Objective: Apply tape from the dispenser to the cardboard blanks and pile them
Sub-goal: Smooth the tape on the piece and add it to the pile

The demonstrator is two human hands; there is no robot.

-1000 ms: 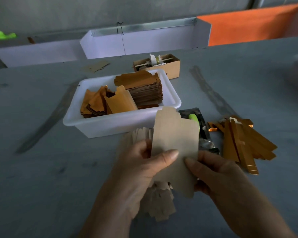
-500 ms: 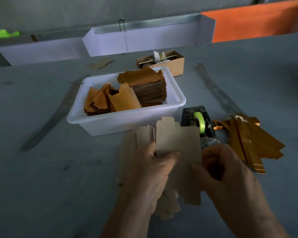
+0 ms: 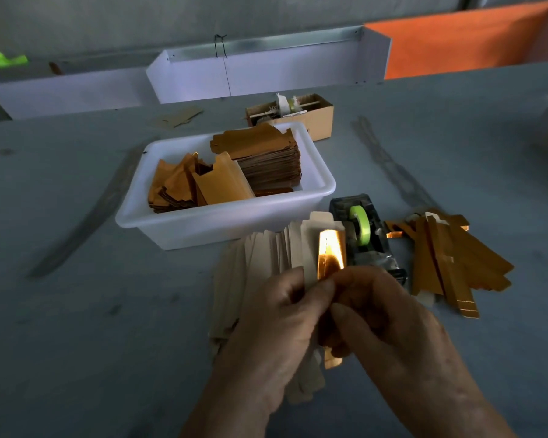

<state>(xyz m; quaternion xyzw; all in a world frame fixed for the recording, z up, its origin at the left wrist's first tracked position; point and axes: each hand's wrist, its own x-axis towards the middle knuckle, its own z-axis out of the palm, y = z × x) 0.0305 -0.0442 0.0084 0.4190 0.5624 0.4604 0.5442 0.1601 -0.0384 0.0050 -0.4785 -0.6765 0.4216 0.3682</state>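
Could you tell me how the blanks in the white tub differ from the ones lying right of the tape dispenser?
The blanks in the tub are wide and partly stacked neatly; the blanks on the table are narrow strips in a loose fan. The tub blanks are walled in, the table ones lie bare. Both are golden-brown card.

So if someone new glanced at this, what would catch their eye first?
Probably the shiny gold cardboard blank that both hands pinch at centre, catching the light. Just behind it sits the tape dispenser with its lime-green roll, and to the right a loose pile of gold folded blanks on the grey table.
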